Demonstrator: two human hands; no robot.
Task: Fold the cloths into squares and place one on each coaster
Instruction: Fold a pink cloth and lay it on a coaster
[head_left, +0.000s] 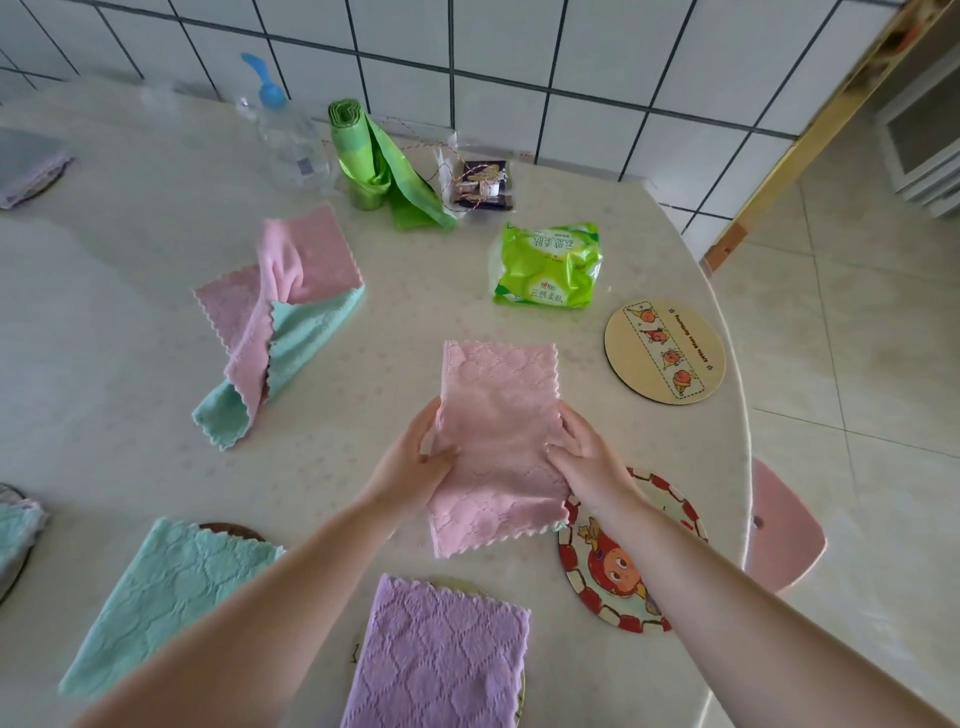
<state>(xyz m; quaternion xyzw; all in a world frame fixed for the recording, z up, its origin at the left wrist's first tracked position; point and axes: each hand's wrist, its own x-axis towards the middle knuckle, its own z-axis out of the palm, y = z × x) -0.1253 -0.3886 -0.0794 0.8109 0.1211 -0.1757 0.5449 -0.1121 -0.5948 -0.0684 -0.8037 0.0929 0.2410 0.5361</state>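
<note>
The pink cloth is folded to a long rectangle; its long axis runs away from the person, with the zigzag end near the body and tilted a little to the left; it lies between both hands — the left hand grips its left edge, the right hand its right edge; its near right corner overlaps the red-rimmed coaster.

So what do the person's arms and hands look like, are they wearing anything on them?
Both arms are bare as far as the view reaches: no sleeves show. The left hand and right hand wear no gloves, and no rings, watch or bracelets are visible. Fingernails look short and unpainted, though the picture is too soft to be certain.
</note>
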